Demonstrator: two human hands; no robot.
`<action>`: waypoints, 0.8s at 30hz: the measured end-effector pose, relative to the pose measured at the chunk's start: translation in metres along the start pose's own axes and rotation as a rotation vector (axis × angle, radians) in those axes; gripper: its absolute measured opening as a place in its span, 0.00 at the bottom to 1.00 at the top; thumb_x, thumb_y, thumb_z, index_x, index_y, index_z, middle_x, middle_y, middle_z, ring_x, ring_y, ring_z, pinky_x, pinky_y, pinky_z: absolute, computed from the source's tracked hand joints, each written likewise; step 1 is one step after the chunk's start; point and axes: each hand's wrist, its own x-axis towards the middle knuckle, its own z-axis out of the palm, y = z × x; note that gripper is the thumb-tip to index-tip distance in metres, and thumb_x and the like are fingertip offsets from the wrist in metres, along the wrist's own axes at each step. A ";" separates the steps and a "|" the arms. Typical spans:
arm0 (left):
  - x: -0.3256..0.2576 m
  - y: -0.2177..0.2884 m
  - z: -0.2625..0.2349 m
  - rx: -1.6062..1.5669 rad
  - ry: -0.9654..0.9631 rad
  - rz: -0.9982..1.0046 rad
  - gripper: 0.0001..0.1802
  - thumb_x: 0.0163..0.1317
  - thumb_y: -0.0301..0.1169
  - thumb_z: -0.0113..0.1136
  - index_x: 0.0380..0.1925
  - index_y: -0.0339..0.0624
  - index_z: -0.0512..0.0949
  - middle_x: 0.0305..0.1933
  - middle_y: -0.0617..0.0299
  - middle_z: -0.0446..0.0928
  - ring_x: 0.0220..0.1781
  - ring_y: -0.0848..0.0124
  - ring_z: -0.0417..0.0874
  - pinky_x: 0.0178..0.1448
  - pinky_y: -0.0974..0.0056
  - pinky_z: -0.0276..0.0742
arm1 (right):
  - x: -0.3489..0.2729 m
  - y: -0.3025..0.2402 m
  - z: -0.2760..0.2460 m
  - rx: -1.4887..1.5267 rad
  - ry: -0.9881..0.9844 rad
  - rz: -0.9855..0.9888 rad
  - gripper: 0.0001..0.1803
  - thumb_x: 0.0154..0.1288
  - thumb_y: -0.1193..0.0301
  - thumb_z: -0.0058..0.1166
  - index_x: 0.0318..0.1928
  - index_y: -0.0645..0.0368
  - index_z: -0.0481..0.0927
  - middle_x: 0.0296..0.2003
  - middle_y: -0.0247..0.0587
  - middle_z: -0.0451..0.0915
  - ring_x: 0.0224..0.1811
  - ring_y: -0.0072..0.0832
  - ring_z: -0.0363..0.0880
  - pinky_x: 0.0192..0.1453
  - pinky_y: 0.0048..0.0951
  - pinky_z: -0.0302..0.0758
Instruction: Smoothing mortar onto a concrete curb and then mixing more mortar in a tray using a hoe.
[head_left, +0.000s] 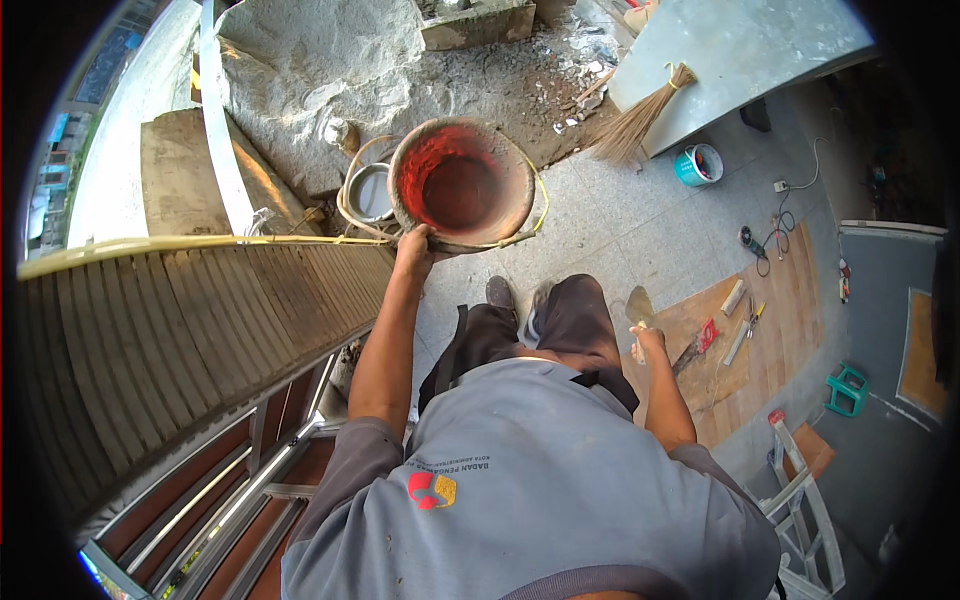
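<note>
Head view, looking straight down the body of a person in a grey shirt and dark trousers who stands high above a tiled floor [640,230]. The left hand [412,250] is stretched forward and closed on the near rim of a round bucket [462,185], stained red inside; the fingers are curled over its edge. The bucket is seen at the end of that arm, just past the edge of a slatted wooden roof [180,330] that lies to the left of the hand. A yellowish pole [200,243] runs along the roof edge up to the hand. Just beyond the left hand, beside the bucket, a smaller metal pot [370,192] is seen, with a pile of grey cement [320,70] behind it.

The right hand [648,342] is held low by the hip and is gripped around the handle of a trowel [640,305], whose blade points forward. Beyond the right hand, on a wooden board [770,330] on the floor, small hand tools are scattered. Farther ahead a broom [640,120] and a small teal bucket [698,165] are seen.
</note>
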 end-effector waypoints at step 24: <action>0.307 0.201 0.214 -0.065 0.210 -0.009 0.09 0.61 0.26 0.55 0.38 0.31 0.78 0.32 0.53 0.82 0.31 0.60 0.87 0.37 0.53 0.88 | 0.124 -0.658 0.052 -0.414 -0.156 -0.362 0.16 0.64 0.65 0.64 0.44 0.64 0.78 0.22 0.41 0.77 0.18 0.30 0.78 0.19 0.34 0.75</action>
